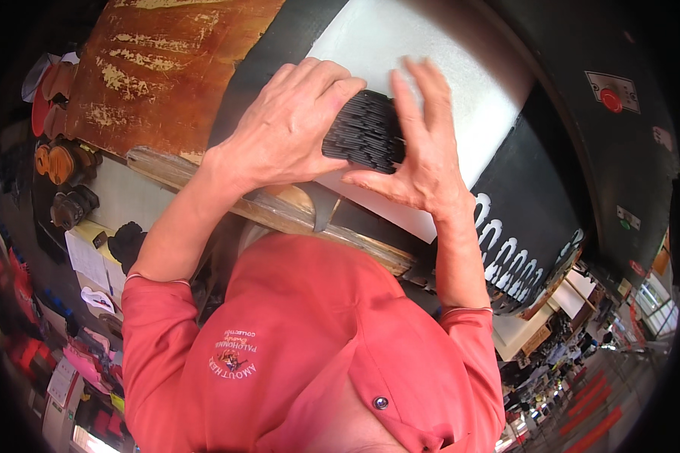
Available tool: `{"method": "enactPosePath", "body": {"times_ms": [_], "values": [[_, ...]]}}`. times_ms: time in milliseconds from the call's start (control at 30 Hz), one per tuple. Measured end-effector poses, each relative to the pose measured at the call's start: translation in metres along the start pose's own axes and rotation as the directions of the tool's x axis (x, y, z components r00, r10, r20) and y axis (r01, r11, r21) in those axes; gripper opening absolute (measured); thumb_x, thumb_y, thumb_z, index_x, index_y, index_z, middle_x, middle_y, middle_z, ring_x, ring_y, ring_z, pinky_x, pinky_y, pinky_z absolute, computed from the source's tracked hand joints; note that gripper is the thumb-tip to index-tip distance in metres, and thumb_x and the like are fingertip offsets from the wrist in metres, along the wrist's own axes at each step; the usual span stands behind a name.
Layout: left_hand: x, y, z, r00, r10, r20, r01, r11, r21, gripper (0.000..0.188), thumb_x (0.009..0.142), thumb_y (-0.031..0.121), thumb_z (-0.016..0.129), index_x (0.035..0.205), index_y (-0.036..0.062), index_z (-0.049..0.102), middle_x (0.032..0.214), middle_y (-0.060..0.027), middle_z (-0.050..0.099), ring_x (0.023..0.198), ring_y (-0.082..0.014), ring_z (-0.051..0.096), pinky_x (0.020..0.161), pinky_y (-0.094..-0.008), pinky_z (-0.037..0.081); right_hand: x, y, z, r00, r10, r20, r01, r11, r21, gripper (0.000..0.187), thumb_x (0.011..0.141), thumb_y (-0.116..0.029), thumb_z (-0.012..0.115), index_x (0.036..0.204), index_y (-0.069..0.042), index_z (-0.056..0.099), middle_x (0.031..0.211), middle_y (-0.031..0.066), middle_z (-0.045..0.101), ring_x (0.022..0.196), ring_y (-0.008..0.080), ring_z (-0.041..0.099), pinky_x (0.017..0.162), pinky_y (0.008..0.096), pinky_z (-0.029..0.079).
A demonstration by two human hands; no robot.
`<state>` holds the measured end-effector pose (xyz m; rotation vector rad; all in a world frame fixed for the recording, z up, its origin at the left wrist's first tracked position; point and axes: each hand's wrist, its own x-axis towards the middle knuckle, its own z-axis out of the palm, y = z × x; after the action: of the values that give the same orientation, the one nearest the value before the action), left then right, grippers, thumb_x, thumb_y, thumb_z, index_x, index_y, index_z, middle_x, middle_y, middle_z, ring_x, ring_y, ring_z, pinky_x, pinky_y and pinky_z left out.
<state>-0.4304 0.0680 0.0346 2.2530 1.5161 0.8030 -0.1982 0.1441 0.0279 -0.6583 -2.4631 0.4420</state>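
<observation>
A scuffed brown worktop (166, 68) is filling the upper left; at lower right, red stripes (591, 408) are running across a grey floor (633, 381), while a window (657, 300) is glowing at right.

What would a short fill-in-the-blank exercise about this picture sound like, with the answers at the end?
1. The left hand and right hand are around a stack of thin ____ pieces.
2. The large sheet showing past the right hand is ____.
3. The red button lies to the ____ of both hands.
4. The worn brown board lies toward the picture's upper ____ corner.

Missing words: black; white; right; left.
</observation>
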Motion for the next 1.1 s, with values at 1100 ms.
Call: {"method": "enactPosePath", "body": {"times_ms": [1100], "values": [[-0.021,-0.028,0.025,0.990,-0.088,-0.111,0.050,0.950,-0.309,0.139,0.064,0.075,0.088,0.167,0.0015,0.031,0.170,-0.0210,0.036,0.158,-0.0442,0.031,0.128,-0.0542,0.030,-0.001,0.004,-0.013,0.970,0.128,0.208,-0.150,0.984,0.093,0.104,0.058,-0.026,0.100,0.147,0.001,0.054,0.131,0.0206,0.063,0.115,0.0392,0.064,0.097,0.0484,0.054]]}}
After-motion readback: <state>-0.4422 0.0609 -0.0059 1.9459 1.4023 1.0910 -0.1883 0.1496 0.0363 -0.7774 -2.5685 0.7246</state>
